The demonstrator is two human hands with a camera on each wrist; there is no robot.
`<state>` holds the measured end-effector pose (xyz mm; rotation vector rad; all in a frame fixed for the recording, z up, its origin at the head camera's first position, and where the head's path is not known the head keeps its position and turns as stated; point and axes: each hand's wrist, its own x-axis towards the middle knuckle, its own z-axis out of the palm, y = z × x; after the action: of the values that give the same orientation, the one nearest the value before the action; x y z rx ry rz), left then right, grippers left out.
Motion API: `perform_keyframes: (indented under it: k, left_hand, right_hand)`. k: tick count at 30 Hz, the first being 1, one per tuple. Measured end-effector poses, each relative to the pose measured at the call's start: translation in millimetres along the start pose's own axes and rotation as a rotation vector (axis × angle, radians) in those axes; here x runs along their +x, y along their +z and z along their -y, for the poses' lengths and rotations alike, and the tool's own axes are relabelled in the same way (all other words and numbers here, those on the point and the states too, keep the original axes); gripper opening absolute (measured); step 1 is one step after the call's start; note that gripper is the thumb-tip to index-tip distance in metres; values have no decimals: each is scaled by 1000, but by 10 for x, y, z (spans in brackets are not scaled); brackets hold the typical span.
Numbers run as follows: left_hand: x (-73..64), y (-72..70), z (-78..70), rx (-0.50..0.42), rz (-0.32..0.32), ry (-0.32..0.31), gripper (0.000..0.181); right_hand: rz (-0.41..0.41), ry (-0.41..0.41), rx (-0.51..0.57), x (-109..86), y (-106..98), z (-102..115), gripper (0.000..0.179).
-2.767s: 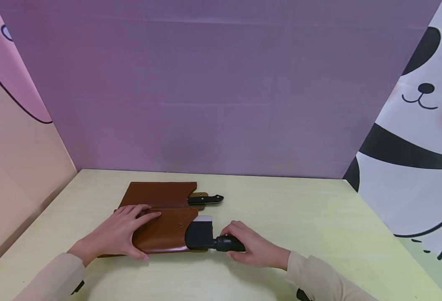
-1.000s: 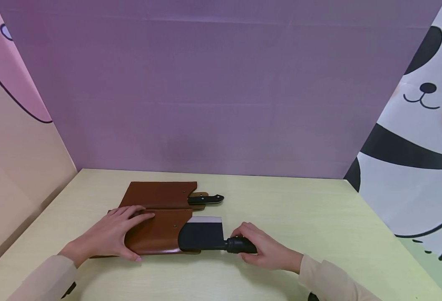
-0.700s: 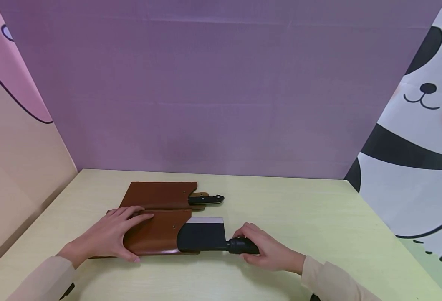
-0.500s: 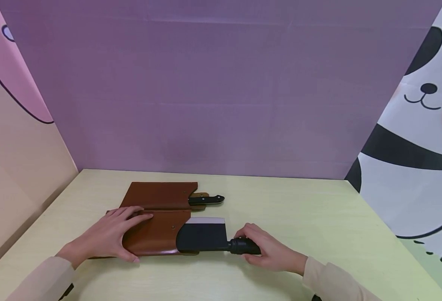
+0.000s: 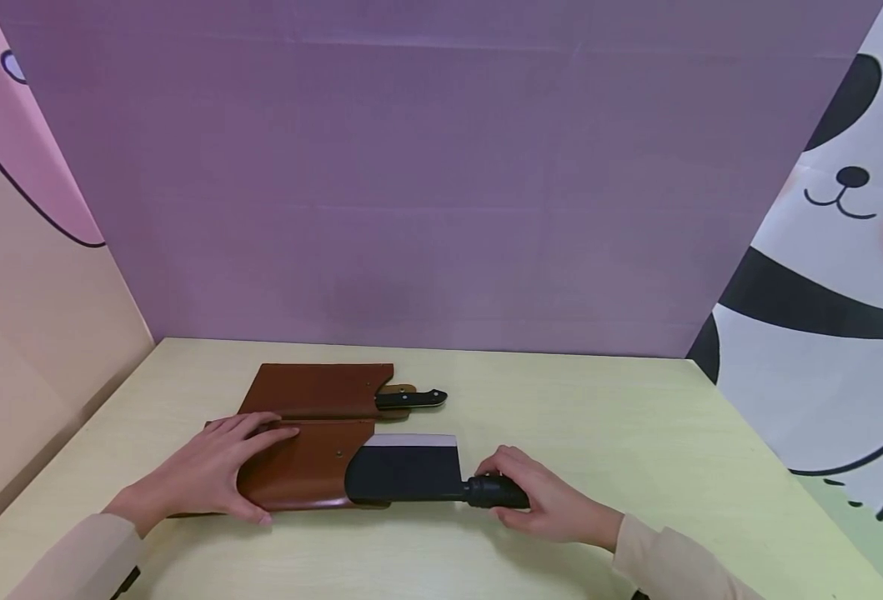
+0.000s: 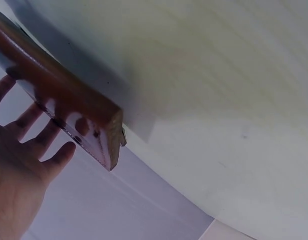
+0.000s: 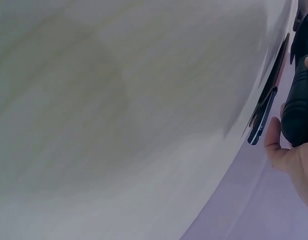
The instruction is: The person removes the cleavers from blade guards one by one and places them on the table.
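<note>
My left hand (image 5: 212, 467) rests on a glossy brown leather sheath (image 5: 309, 467), fingers spread over its top and thumb at the near edge. In the left wrist view those fingers lie against the shiny leather. A cleaver (image 5: 411, 472) with a dark blade and pale edge strip juts from the sheath's right mouth; the rest of its blade is hidden inside. Curled round the cleaver's black handle (image 5: 495, 492) is my right hand (image 5: 542, 498), with the handle's rounded end showing in the right wrist view.
Just behind lies a second brown leather sheath (image 5: 321, 387), holding a small knife with a black riveted handle (image 5: 413, 400). Both sit on a pale wood-look table (image 5: 599, 417). A purple wall (image 5: 441, 183) rises at the back, with cartoon-printed panels on either side.
My right hand has drawn the cleaver rightward, so more blade shows outside the sheath. The left hand and near sheath have slid left. The far sheath and small knife stayed put.
</note>
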<state>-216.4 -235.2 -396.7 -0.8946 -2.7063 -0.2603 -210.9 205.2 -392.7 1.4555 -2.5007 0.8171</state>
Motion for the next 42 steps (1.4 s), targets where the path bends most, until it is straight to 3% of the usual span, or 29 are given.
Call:
perform_keyframes:
  k: [42]
  left_hand:
    - [-129,-23,96,11,-22,-14,100]
  right_hand:
    - [-33,-17,2,-176,-84,-61,43]
